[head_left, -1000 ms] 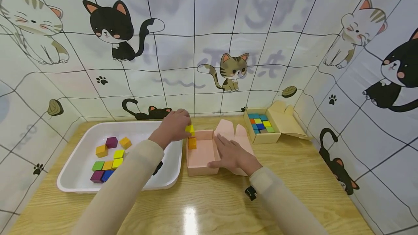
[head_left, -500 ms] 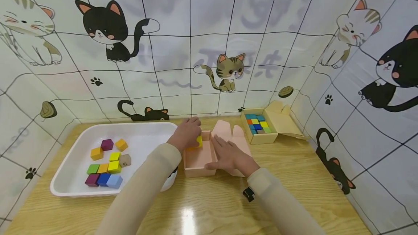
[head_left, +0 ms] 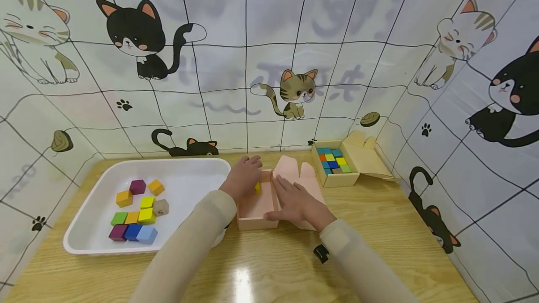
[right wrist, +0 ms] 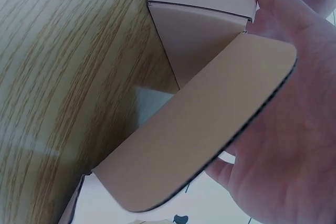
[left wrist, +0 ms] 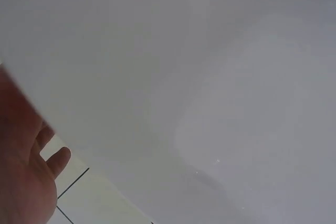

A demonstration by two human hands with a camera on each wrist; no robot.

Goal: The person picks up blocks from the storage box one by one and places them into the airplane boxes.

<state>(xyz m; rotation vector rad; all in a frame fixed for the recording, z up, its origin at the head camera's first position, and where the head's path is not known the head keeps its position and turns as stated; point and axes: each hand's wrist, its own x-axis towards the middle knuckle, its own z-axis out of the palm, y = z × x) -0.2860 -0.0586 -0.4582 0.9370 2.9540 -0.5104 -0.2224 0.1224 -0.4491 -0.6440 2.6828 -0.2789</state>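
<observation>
Reaching into the back left of the pink box [head_left: 258, 224], my left hand [head_left: 243, 176] has its fingers down around a yellow cube [head_left: 258, 188]. Most of that cube is hidden behind the hand. The orange cube beside it is covered too. My right hand [head_left: 296, 201] lies with straight fingers along the box's right wall and open lid [head_left: 309, 183]. In the right wrist view, the thumb of my right hand [right wrist: 286, 114] touches the box corner, with a lid flap [right wrist: 205, 124] in front of the palm. The left wrist view shows mainly the white tray [left wrist: 184, 77].
To the left, a white tray [head_left: 185, 167] holds several loose cubes, among them a purple cube [head_left: 137, 186] and a light blue cube [head_left: 147, 234]. A cream box [head_left: 341, 180] filled with coloured cubes stands open at the back right. Cat-print sheets [head_left: 248, 36] hang behind.
My left hand has carried the yellow cube rightward and down from above the box's left wall into the box. My right hand stays on the box. The camera view has shifted slightly.
</observation>
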